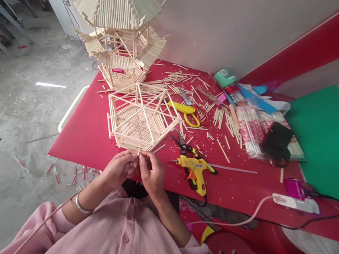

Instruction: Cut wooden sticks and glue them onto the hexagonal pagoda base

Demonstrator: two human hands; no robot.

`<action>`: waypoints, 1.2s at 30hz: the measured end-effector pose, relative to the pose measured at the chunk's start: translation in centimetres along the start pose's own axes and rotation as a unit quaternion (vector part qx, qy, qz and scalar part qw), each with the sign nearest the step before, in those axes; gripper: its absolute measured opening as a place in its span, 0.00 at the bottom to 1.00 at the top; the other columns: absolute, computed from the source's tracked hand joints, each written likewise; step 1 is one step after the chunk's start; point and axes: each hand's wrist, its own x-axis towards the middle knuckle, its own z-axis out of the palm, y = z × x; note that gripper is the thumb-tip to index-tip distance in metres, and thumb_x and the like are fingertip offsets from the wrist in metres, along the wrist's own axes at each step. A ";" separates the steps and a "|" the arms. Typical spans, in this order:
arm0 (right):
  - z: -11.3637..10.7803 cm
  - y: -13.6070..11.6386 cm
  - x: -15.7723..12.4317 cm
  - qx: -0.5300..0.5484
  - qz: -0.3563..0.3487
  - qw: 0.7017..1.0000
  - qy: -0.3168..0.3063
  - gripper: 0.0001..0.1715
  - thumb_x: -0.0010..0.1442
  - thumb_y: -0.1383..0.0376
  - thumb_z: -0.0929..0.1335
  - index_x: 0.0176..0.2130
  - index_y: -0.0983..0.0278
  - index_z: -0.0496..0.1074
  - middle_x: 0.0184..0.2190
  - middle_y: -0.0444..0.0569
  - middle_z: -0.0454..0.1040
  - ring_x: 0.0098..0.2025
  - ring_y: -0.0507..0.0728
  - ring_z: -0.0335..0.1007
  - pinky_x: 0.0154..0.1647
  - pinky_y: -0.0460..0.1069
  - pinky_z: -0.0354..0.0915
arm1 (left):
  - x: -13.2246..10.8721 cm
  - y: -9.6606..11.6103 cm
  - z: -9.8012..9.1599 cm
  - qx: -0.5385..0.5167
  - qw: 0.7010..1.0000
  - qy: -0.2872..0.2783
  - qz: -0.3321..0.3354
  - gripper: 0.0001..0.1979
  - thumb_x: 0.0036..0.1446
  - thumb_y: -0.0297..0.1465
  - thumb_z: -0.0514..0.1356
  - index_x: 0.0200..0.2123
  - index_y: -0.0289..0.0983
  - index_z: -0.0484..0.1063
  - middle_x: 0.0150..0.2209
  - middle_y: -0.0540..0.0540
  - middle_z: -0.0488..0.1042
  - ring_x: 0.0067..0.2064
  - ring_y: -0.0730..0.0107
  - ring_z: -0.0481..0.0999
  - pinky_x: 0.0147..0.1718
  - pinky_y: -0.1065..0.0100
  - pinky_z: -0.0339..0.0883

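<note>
Both hands meet at the table's front edge, fingertips together. My left hand (122, 166) is closed, its fingertips at a short wooden stick piece (138, 152). My right hand (152, 171) pinches the same piece between thumb and forefinger; only its pale end shows. Just beyond them lies a hexagonal stick frame (137, 127), with a ringed floor and upright struts. Behind it stands a tiered pagoda model (120, 20) of wooden sticks. To the right of my hands rest a yellow glue gun (196, 171) and black-handled pliers (182, 144).
Yellow-handled scissors (186, 109) lie among loose sticks (219, 118) on the red table (80, 138). At the right are packed chopsticks (249, 129), a black case (277, 140), a green board (325, 139) and a power strip (294, 203) with cables.
</note>
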 end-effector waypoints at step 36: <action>0.0 0.1 0.0 -0.009 -0.002 1.000 0.000 0.10 0.68 0.58 0.65 0.43 0.60 0.74 0.35 0.48 0.82 0.36 0.55 0.79 0.39 0.49 0.75 | 0.1 -0.1 -0.2 -0.002 1.000 -0.010 0.005 0.13 0.50 0.33 0.69 0.27 0.34 0.68 0.18 0.54 0.65 0.16 0.82 0.58 0.16 0.76 0.50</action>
